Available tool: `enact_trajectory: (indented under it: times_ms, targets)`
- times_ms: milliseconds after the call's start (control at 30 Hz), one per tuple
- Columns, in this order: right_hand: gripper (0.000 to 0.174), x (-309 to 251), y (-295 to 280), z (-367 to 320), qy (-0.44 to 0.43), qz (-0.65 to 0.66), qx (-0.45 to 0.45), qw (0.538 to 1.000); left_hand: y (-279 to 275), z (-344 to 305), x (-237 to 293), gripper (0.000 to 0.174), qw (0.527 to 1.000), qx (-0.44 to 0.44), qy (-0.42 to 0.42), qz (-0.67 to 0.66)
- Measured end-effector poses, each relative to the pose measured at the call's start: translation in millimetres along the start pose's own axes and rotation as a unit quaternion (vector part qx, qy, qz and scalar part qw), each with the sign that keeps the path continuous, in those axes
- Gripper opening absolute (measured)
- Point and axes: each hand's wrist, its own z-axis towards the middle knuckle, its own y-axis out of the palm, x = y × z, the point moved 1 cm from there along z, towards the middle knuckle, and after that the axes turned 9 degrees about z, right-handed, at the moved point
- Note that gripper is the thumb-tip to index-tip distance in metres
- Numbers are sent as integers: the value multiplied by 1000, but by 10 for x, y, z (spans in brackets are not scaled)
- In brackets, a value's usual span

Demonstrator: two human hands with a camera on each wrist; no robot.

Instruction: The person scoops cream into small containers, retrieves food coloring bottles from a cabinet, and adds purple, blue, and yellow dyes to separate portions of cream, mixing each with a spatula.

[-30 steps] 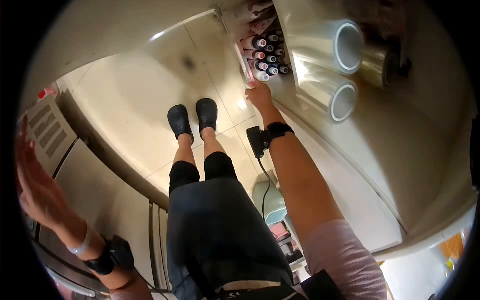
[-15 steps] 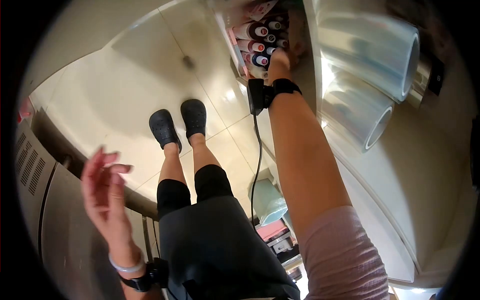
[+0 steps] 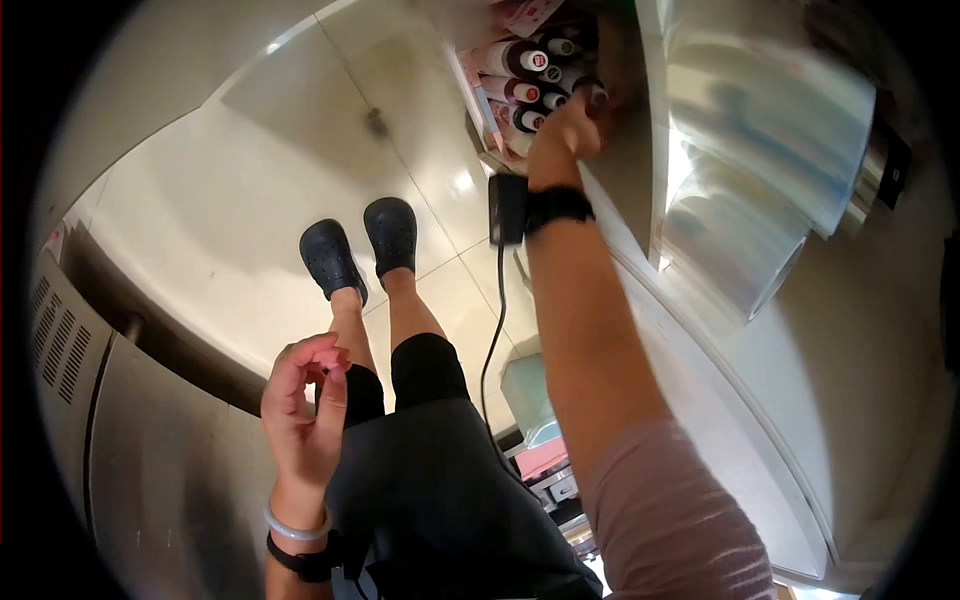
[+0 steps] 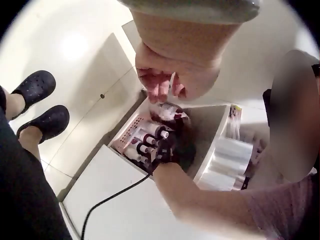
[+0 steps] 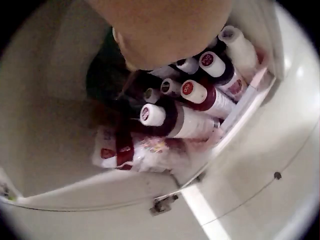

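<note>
My right hand (image 3: pixel 568 132) reaches into an open white drawer (image 4: pixel 216 132), its fingers curled round a dark bottle (image 3: pixel 596 96). Beside it, several bottles with white caps (image 5: pixel 153 115) stand close together in a pink basket (image 4: pixel 131 131); some carry red round labels on top. The back of the hand hides part of the bottles in the right wrist view. My left hand (image 3: pixel 308 405) is raised in front of the apron, fingers loosely bent and holding nothing.
Large rolls of clear film (image 3: pixel 765 130) lie on the white surface right of the drawer. A printed packet (image 5: pixel 112 147) lies beside the bottles. Steel cabinet fronts (image 3: pixel 165 440) line the left side. A black cable (image 3: pixel 492 330) hangs from the right wrist camera.
My right hand has gone from the drawer's edge in among the bottles and now grips a dark one. My left hand has swung from the far left towards the apron.
</note>
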Motion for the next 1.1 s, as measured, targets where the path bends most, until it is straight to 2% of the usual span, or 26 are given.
enact_trajectory:
  times_ms: [33,67,133,167,267,300,333,367,400,433,500,567,600,633,667,700,733,767,800,833,867,900,933,967,1000,1100]
  targets:
    - [29,-35,-44,-96,100,159,76,979,28,16,33,22,1000,-1,1,0]
    - [41,65,-104,-176,-24,296,75,952,67,27,78,24,1000,-6,20,10]
    - [38,-623,-613,-616,-15,148,18,989,79,81,126,32,997,-43,64,29]
    - [37,-698,-792,-780,-49,106,-2,993,108,129,189,32,996,-45,65,30]
    - [33,-905,-1285,-1233,-150,70,-125,978,249,290,354,50,962,3,204,184]
    - [33,-978,-1428,-1368,-116,83,-198,970,280,360,372,50,962,1,203,184]
    - [32,-1117,-1530,-1479,-69,80,-277,955,309,433,403,54,933,38,239,266]
    - [33,-1207,-1597,-1633,-6,138,-329,934,341,498,436,59,894,75,273,346]
    - [36,-1310,-1645,-1752,24,194,-392,899,368,554,476,55,885,100,274,364]
    - [33,-1402,-1643,-1759,0,218,-484,847,341,560,408,55,885,99,274,364]
    - [24,-1261,-1502,-1688,-32,255,-590,765,237,581,147,43,949,49,161,267]
    - [17,-1050,-1216,-1549,105,197,-461,859,218,528,59,35,962,86,126,225]
    - [14,-965,-1012,-1305,85,112,-402,905,198,486,12,35,962,82,105,238]
    - [17,-598,-784,-1081,-54,57,-340,937,177,448,-30,34,961,79,84,251]
    - [25,-199,-581,-897,-39,98,-258,960,160,412,-60,34,956,69,102,265]
    - [28,-206,-448,-739,189,207,-188,941,152,377,-110,35,959,59,99,261]
    - [30,112,-191,-538,92,118,-53,987,162,346,-147,35,961,48,93,256]
    - [31,407,-38,-412,-8,24,84,996,175,318,-172,36,963,36,88,251]
    - [31,324,-70,-333,-7,23,84,996,195,290,-180,36,963,35,87,252]
    - [30,136,-104,-170,65,-156,7,986,219,266,-178,35,962,24,90,256]
    - [30,34,-137,-41,132,-326,-73,933,236,242,-174,35,961,15,92,261]
    - [30,74,-179,45,131,-325,-75,934,249,219,-177,35,961,18,92,262]
    - [31,137,-176,111,-4,-459,-210,863,262,202,-185,36,962,19,86,259]
    - [31,208,-155,158,-139,-567,-330,742,276,197,-202,36,963,19,81,256]
    - [33,130,-233,130,-189,-554,-367,723,285,195,-223,37,965,23,101,242]
    - [34,617,-141,448,-169,-523,-379,745,300,178,-268,38,964,29,109,240]
